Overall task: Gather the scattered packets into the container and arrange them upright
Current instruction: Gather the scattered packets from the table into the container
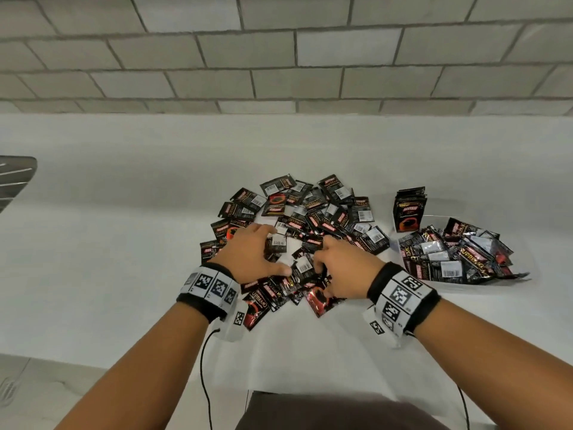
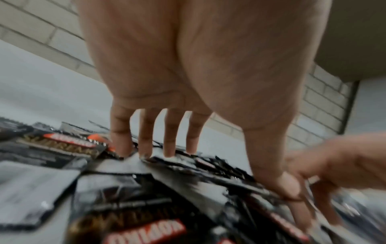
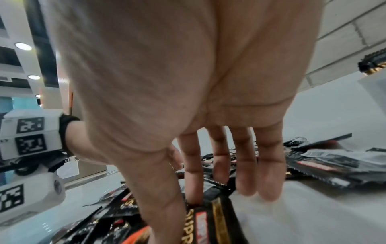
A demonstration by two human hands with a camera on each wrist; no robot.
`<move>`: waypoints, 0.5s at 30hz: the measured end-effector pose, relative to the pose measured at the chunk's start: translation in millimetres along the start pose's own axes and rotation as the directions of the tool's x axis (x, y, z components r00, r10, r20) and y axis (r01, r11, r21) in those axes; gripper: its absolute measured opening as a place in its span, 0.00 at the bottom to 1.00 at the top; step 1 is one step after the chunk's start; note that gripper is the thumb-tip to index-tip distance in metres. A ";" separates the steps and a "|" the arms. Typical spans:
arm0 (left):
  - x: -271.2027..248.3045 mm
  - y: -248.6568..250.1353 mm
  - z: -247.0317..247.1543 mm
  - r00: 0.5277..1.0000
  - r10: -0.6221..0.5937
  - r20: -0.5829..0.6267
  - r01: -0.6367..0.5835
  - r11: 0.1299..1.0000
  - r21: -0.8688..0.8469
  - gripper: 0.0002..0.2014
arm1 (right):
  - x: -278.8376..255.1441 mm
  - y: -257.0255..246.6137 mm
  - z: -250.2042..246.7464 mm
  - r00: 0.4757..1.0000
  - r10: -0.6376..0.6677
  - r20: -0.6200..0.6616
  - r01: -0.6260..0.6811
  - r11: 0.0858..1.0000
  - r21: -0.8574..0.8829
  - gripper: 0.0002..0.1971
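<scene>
Several black and red packets [image 1: 313, 212] lie scattered in a heap mid-table. My left hand [image 1: 269, 249] is spread over the heap's near left part; in the left wrist view my left hand [image 2: 219, 168] has straight fingers [image 2: 146, 145] touching the packets' edges, its thumb on the heap's near side. My right hand [image 1: 325, 274] sits on the near right of the heap; in the right wrist view my right hand [image 3: 183, 206] pinches a packet [image 3: 211, 219] between thumb and index finger. The clear container [image 1: 434, 221] at the right holds an upright stack [image 1: 410, 209] and several jumbled packets [image 1: 455, 256].
A grey brick wall [image 1: 279, 57] runs behind the white table [image 1: 124, 243]. A metal object [image 1: 15, 178] juts in at the left edge. Bare tabletop stretches to the left of the heap and between heap and container. Cables hang from both wristbands.
</scene>
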State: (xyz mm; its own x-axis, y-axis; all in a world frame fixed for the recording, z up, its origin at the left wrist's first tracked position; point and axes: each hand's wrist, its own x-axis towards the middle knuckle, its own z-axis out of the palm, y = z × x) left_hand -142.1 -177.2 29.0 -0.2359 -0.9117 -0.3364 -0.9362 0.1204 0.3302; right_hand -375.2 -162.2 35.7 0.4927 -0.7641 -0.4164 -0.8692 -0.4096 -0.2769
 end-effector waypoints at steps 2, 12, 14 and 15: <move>-1.0 10.2 8.5 0.999 0.002 0.042 -0.006 0.995 0.099 0.51 | 1.1 1.0 1.8 0.999 -0.024 -0.025 0.024 1.000 0.002 0.31; 3.7 14.2 17.9 0.998 0.065 0.007 -0.063 0.988 -0.144 0.39 | 4.6 2.9 6.4 0.999 0.053 -0.007 -0.053 0.998 0.037 0.35; 4.6 11.0 16.3 0.997 0.080 0.007 -0.078 0.987 -0.140 0.35 | 2.9 4.1 4.5 0.999 0.044 -0.015 -0.043 0.998 0.050 0.26; 4.8 9.6 15.3 0.996 0.086 0.013 -0.083 0.985 -0.150 0.32 | 2.3 4.8 4.3 0.999 0.038 -0.016 -0.037 0.997 0.061 0.23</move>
State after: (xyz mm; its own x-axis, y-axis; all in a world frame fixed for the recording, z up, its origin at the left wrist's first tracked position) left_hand -156.2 -174.4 17.0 -0.3187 -0.8927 -0.3185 -0.8638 0.1352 0.4854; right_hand -378.0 -163.8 29.7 0.4586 -0.7868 -0.4130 -0.8828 -0.3500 -0.3133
